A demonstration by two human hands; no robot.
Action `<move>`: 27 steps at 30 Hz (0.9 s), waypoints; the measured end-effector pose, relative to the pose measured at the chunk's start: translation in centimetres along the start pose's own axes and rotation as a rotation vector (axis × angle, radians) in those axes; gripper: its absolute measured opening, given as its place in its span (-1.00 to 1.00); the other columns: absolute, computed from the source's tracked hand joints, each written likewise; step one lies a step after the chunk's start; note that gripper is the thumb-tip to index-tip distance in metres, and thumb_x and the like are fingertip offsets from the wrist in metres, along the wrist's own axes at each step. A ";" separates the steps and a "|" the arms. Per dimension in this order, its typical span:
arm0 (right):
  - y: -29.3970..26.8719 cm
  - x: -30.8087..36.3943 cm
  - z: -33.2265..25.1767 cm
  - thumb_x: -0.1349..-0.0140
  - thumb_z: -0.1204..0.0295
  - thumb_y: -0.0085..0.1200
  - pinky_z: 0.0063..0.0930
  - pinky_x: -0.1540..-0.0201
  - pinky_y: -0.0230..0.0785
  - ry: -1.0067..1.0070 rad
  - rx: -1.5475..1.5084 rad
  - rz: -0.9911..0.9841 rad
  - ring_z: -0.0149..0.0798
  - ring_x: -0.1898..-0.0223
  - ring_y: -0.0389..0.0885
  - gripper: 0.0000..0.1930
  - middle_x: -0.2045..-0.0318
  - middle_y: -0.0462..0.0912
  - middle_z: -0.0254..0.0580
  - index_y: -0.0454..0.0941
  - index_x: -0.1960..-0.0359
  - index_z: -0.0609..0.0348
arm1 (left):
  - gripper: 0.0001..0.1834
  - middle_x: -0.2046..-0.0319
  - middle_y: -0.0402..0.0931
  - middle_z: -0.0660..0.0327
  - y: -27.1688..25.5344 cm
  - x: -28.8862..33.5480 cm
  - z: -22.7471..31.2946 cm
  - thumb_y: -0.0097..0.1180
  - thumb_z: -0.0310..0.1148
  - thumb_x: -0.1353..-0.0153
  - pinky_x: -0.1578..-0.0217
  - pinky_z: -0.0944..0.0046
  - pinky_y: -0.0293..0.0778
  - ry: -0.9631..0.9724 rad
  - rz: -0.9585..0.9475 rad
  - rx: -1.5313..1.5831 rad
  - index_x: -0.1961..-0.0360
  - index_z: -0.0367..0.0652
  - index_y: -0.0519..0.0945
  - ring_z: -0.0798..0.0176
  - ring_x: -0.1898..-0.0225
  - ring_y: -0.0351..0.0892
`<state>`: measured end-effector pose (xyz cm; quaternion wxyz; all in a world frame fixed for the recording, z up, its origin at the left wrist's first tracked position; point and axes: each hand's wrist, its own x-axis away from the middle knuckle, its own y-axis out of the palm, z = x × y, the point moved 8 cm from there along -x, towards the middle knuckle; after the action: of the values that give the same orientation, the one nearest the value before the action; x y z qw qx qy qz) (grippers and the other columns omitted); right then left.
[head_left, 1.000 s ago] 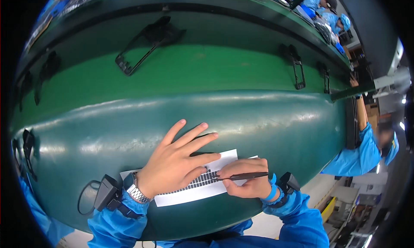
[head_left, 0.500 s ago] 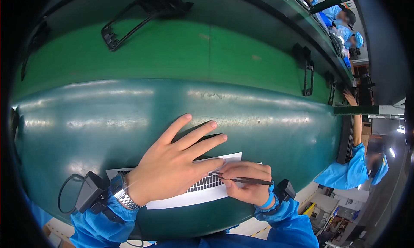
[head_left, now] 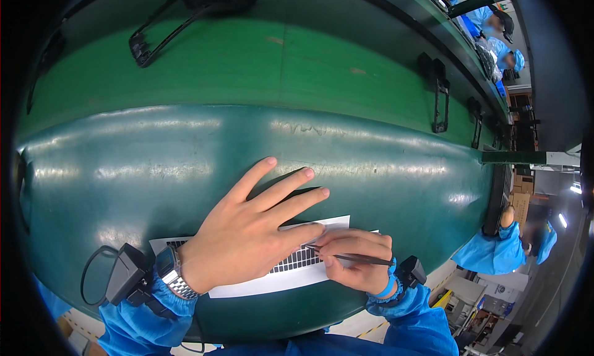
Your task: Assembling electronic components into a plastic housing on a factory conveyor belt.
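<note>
My left hand [head_left: 247, 235] lies spread, palm down, across a white sheet [head_left: 247, 288] printed with rows of small black rectangles, holding it against the dark green table mat. Its thumb reaches toward the right hand. Pinched in my right hand [head_left: 359, 260] is a slim, black, pointed tool that looks like tweezers [head_left: 362, 259]. The tips meet the black rectangles beside the left thumb. Whether a rectangle is lifted cannot be made out, as the fingers cover that spot.
Beyond the mat [head_left: 154, 176] runs a green conveyor belt [head_left: 229, 77] carrying black plastic frames, one at the far left [head_left: 201, 3] and another at the right [head_left: 440, 105]. A co-worker's blue sleeve [head_left: 489, 251] shows at the right edge.
The belt and the black frame at the far left have shifted left. The co-worker's raised arm on the right has come down. My hands stay almost in place.
</note>
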<state>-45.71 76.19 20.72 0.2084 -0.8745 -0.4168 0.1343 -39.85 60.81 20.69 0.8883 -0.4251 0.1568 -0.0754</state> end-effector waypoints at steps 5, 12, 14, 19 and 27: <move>0.1 0.2 0.3 -0.10 0.56 0.37 -0.38 0.10 0.72 0.018 -0.010 -0.005 -0.19 0.23 0.84 -0.86 0.25 0.82 -0.13 0.78 0.28 0.20 | -0.66 -0.39 0.45 0.34 0.2 0.0 0.1 0.39 -0.13 -0.14 -0.54 -0.25 -0.07 -0.010 0.003 -0.012 0.02 0.24 0.78 0.11 -0.52 0.21; -0.3 1.1 1.8 -0.30 0.59 0.29 -0.31 0.07 0.71 0.179 -0.424 0.082 -0.21 0.19 0.82 -0.89 0.22 0.79 0.00 0.68 0.21 0.41 | -0.62 -0.40 0.43 0.32 -0.1 0.2 0.4 0.40 -0.15 -0.13 -0.54 -0.24 -0.08 -0.012 -0.012 -0.015 -0.02 0.26 0.76 0.11 -0.53 0.20; -0.5 1.0 1.3 -0.37 0.61 0.22 -0.24 0.08 0.71 0.119 -0.501 0.092 -0.15 0.17 0.80 -0.88 0.20 0.76 0.07 0.61 0.15 0.46 | -0.61 -0.40 0.43 0.32 -0.4 0.3 0.6 0.40 -0.16 -0.13 -0.54 -0.25 -0.08 -0.007 -0.023 -0.013 -0.04 0.28 0.76 0.10 -0.53 0.20; -1.5 -0.4 0.4 -0.39 0.66 0.16 -0.30 -0.01 0.64 0.068 -0.669 0.160 -0.22 0.14 0.75 -0.86 0.19 0.72 0.11 0.50 0.08 0.43 | -0.61 -0.40 0.43 0.31 -0.7 0.5 0.4 0.37 -0.15 -0.18 -0.52 -0.29 -0.09 0.000 -0.041 0.008 -0.07 0.30 0.75 0.06 -0.53 0.19; -6.9 -5.0 -0.2 -0.36 0.62 0.22 -0.33 -0.05 0.61 -0.127 -0.594 0.382 -0.23 0.09 0.74 -0.81 0.12 0.72 0.05 0.53 0.05 0.36 | -0.64 -0.41 0.43 0.28 -1.0 -0.6 0.8 0.31 -0.14 -0.25 -0.51 -0.30 -0.11 -0.005 -0.091 -0.062 -0.09 0.30 0.73 0.02 -0.53 0.19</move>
<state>-53.34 76.10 24.43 -0.1099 -0.9491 -0.2785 0.0980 -40.12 60.90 22.04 0.8706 -0.4594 0.1374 -0.1100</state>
